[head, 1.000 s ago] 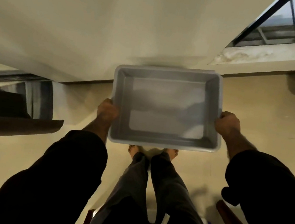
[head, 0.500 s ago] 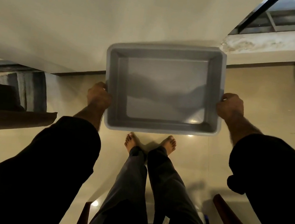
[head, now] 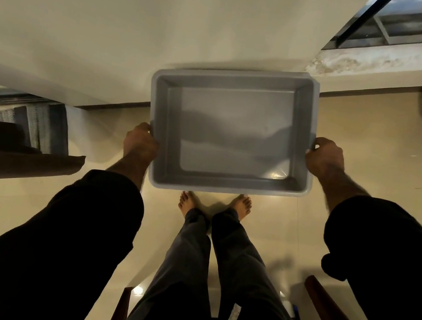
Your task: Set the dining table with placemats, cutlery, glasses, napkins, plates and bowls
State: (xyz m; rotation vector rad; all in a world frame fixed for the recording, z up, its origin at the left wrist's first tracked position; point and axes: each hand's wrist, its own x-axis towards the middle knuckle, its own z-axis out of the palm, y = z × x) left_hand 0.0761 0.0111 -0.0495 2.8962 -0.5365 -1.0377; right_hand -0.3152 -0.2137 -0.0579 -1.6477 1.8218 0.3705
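left hand point(head: 140, 140) and right hand point(head: 323, 159) grip grey tub point(head: 224, 182) (bare inside).

The grey tub point(head: 231, 130), gripped at its short sides by the left hand point(head: 140, 141) and right hand point(head: 325, 158), has been raised slightly and carried away from the body over the last second. Its far rim is now overlapped with the wall base. The bare feet point(head: 214, 205), formerly hidden beneath the near rim, are now exposed.
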